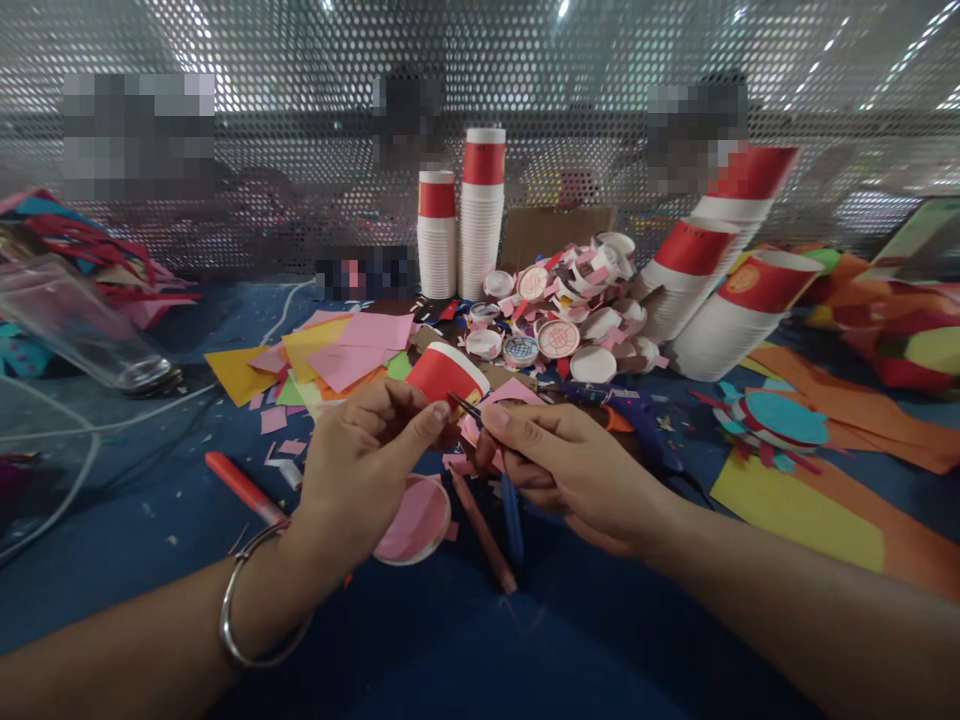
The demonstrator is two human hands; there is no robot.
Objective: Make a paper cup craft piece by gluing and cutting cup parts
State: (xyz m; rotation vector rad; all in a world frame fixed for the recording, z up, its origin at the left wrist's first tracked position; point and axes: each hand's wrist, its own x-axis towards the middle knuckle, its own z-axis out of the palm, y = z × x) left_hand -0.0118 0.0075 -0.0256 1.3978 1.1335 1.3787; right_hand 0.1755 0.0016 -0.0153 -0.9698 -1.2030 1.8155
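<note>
My left hand (364,455), with a silver bangle at the wrist, is closed in a pinch. Whatever its fingertips hold is hidden or too small to name. Just behind those fingers a red and white paper cup (448,372) lies tilted; I cannot tell whether the hand touches it. My right hand (559,455) grips a thin, dark pointed tool (466,405) between thumb and fingers, its tip reaching the left fingertips. Below the hands are a white-rimmed round piece with pink paper inside (414,520), a brown stick-like pen (484,530) and a blue one (513,515).
Stacked paper cups (480,230) stand at the back, with more leaning stacks (697,290) at right. Between them is a heap of cut cup bottoms (559,338). Coloured paper (360,350), a red marker (240,485), a clear tumbler (82,320) and a white cable (94,450) lie left.
</note>
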